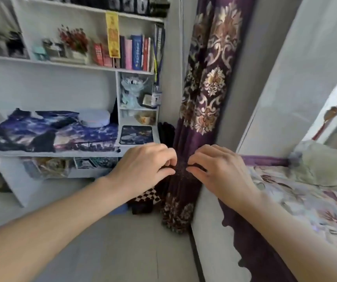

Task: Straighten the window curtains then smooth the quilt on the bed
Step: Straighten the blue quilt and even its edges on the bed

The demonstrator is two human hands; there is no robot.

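Both hands are pinching the purple gold-patterned curtain (pixel 208 94) mid-frame, left hand (pixel 143 165) and right hand (pixel 218 171) close together on the bunched fabric. Floral quilt (pixel 306 204) sits at right, white bookshelf (pixel 94 64) fills the upper left.

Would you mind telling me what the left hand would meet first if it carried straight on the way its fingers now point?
The left hand points right, toward the gathered purple curtain, which its fingertips already seem to pinch. Pushing on, it would likely meet the right hand just across the fold, though depth is unclear.
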